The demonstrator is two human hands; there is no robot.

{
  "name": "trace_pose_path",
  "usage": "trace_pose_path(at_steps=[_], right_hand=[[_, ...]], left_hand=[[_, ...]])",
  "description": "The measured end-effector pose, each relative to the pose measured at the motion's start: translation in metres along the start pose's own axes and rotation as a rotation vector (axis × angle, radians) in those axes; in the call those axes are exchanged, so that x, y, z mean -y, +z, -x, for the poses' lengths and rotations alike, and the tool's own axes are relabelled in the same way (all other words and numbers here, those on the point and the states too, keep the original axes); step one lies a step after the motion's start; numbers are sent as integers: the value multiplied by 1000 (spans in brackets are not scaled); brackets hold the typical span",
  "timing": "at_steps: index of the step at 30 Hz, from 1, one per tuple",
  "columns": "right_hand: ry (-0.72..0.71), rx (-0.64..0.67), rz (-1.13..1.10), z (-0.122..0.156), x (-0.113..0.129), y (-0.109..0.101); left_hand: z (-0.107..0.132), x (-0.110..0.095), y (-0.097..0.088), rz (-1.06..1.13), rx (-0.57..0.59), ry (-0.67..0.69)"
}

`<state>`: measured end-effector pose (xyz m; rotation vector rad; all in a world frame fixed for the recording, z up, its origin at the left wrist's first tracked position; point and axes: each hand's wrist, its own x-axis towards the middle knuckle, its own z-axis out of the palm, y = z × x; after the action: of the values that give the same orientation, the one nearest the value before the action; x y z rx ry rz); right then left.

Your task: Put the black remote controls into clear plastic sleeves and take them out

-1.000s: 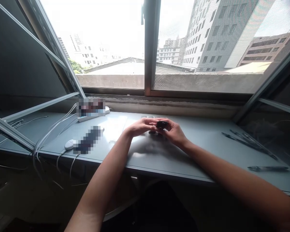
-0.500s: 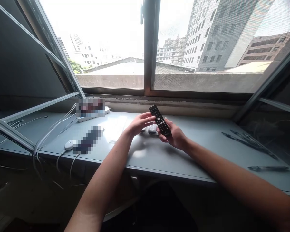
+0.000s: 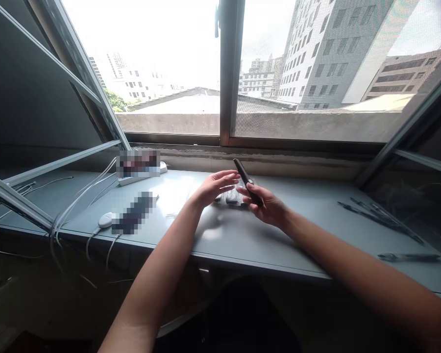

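A slim black remote control (image 3: 244, 174) is held above the table, turned so its narrow edge faces me and its buttons are out of sight. My right hand (image 3: 266, 203) grips its lower end between thumb and fingers. Just left of it, my left hand (image 3: 216, 187) has its fingers stretched out near the remote's upper part, holding nothing. Behind the hands, small items in clear plastic wrapping (image 3: 232, 197) lie on the table, partly covered by the fingers.
On the grey table (image 3: 238, 245) a white power strip (image 3: 141, 177), a round white charger (image 3: 105, 220) and cables lie left. Blurred-out items cover part of that side. Several pens (image 3: 407, 257) lie right. Metal frames (image 3: 62, 163) slant at both sides; a window stands behind.
The remote has been rotated in my right hand, from its button face showing to its thin edge showing. My left fingers are now slightly apart from it.
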<state>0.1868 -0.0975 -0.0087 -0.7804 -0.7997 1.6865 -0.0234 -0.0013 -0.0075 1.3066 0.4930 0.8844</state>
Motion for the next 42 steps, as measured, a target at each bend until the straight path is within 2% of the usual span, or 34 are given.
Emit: trace_pose_path(at_steps=[5, 14, 20, 29, 37, 42], right_hand=[[-65, 9, 24, -1, -2, 5], [-53, 92, -82, 0, 3, 1], [-49, 82, -141, -1, 5, 2], [-207, 56, 131, -9, -12, -6], [-495, -4, 418, -10, -13, -8], [-649, -22, 667, -5, -12, -6]], left_hand=[[-1, 0, 0, 12, -11, -6], [-5, 4, -4, -12, 20, -12], [-3, 2, -2, 1, 8, -15], [-1, -1, 1, -12, 33, -2], [5, -6, 4, 54, 170, 31], [4, -6, 4, 65, 163, -14]])
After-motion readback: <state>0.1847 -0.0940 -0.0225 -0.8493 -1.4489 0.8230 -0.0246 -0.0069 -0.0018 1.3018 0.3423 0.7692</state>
